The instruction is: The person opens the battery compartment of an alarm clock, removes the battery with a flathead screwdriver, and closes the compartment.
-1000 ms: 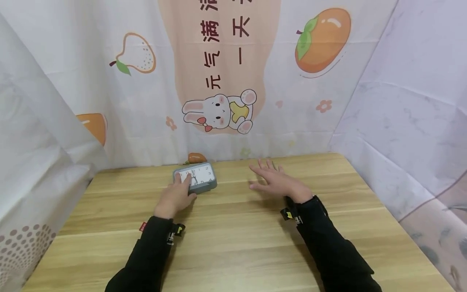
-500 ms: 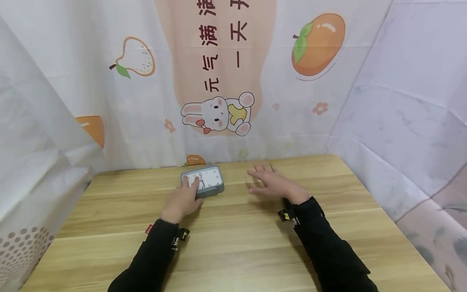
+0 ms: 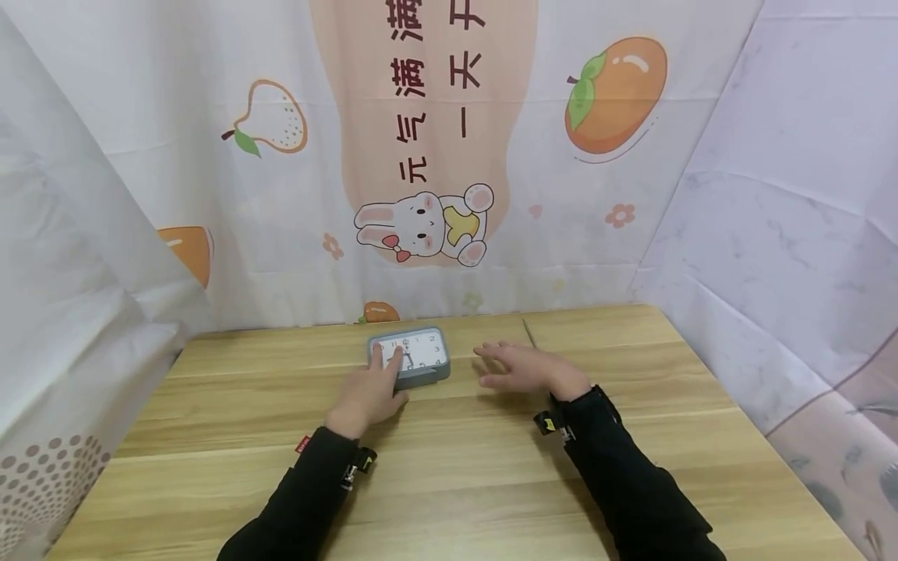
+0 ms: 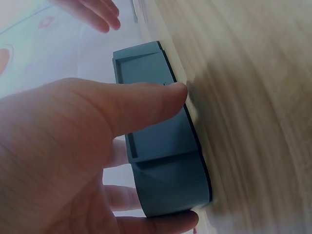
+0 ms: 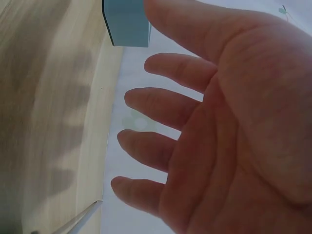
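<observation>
A small grey-blue desk clock [image 3: 426,347] with a white numbered dial lies face up near the back of the wooden table. My left hand [image 3: 365,401] holds it from the left, fingers over the dial. In the left wrist view, the thumb [image 4: 151,100] lies across the clock's near side and the little finger [image 4: 161,223] goes round its end. To the right of the clock, my right hand [image 3: 522,368] is held over the table, fingers extended and holding nothing. In the right wrist view its palm shows, and a corner of the clock appears beyond the thumb.
Behind my right hand, a thin grey stick-like thing [image 3: 530,333] lies on the wooden table [image 3: 449,483]. A white curtain [image 3: 281,234] with fruit and rabbit prints hangs along the back edge. More cloth [image 3: 779,234] hangs at the right side.
The clock and my left hand have slid right, closer to my right hand. My right hand has lowered slightly in view, and more of the thin stick now shows behind it.
</observation>
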Demonstrator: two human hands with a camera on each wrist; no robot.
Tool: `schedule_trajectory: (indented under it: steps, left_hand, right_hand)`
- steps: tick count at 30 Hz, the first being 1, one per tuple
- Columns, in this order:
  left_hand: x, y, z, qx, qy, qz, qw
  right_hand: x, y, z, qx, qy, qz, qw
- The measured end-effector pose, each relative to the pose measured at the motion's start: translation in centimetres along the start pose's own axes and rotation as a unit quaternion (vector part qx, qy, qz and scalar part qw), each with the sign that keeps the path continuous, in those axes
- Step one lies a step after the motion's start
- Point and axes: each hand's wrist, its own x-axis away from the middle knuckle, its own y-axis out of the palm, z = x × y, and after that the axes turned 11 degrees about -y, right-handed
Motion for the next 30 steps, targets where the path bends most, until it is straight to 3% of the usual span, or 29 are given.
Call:
schedule_trajectory:
  steps: [7, 16, 23, 30]
  left_hand:
    - [0.2, 0.1, 0.8, -0.009, 0.041, 0.011, 0.999]
    - [0.4, 0.2, 1.6, -0.005, 0.085, 0.0, 0.9964]
    - [0.6, 0.5, 1.9, 0.003, 0.094, -0.02, 0.9954]
    - [0.7, 0.4, 2.3, 0.012, 0.137, -0.001, 0.9905]
  right_hand:
    - [0.0, 0.1, 0.1, 0.012, -0.018, 0.01, 0.9997]
    - [0.0, 0.4, 0.1, -0.027, 0.007, 0.017, 0.9995]
    - [-0.2, 0.8, -0.2, -0.018, -0.04, 0.04, 0.9982]
    - [-1.1, 1.2, -0.7, 0.01, -0.063, 0.04, 0.9971]
